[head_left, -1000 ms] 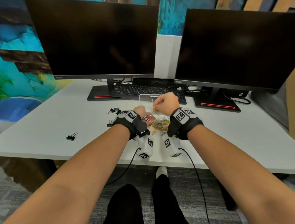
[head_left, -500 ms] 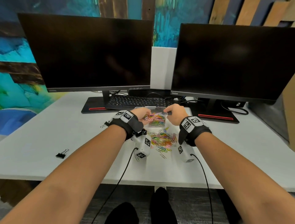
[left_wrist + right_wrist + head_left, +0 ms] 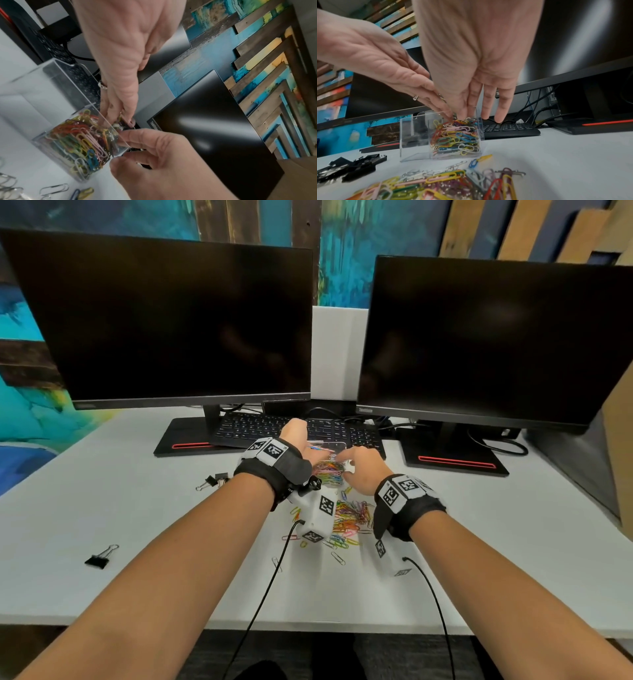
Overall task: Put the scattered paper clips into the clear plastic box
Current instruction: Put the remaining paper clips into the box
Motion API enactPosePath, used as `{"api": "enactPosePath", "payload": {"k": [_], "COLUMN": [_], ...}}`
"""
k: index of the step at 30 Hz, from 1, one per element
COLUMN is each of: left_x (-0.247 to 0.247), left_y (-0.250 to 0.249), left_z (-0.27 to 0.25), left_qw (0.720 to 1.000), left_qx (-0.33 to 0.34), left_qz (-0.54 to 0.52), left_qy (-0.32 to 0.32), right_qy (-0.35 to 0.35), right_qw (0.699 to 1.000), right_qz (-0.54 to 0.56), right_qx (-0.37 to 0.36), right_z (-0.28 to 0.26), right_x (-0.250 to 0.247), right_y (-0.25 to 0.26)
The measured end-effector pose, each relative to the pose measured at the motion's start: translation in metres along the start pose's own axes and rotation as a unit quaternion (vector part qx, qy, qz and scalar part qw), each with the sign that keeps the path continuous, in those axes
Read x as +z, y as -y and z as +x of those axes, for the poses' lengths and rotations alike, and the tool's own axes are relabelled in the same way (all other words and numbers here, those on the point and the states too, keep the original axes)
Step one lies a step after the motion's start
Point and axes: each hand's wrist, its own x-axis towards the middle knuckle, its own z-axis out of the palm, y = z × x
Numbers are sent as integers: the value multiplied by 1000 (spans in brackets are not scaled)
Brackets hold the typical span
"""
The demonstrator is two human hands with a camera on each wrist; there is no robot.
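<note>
The clear plastic box stands in front of the keyboard; its right compartment is full of coloured paper clips and its left compartment is empty. My left hand reaches over it from the left, with straight fingers bunched and dipping into the box's open top. My right hand points down beside it. Its thumb and forefinger tips are at the clips' top, and the other fingers hang outside the right wall. A loose pile of paper clips lies on the table nearer to me.
Black binder clips lie left of the box and one far left. A black keyboard and two dark monitors stand close behind the box. Cables run from my wrists over the table's front edge.
Both hands have moved forward from the loose pile to the box. The left hand, which carried clips half a second ago, now has its fingertips inside the box's top.
</note>
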Motion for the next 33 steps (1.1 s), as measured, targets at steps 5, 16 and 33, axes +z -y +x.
{"api": "enactPosePath", "payload": {"k": [5, 16, 33], "left_x": [0, -6, -19], "left_y": [0, -14, 10], "left_z": [8, 6, 10], "left_qw": [999, 995, 441], "left_qx": [12, 15, 192], "left_qz": [37, 97, 876], "left_qy": [-11, 4, -4], "right_qy": [1, 5, -11], "right_qw": [1000, 987, 966], "right_qz": [-3, -163, -257], "right_qx": [-5, -8, -36], "right_z": [-3, -1, 8], "right_x": [-7, -6, -2], "right_y": [5, 18, 21]}}
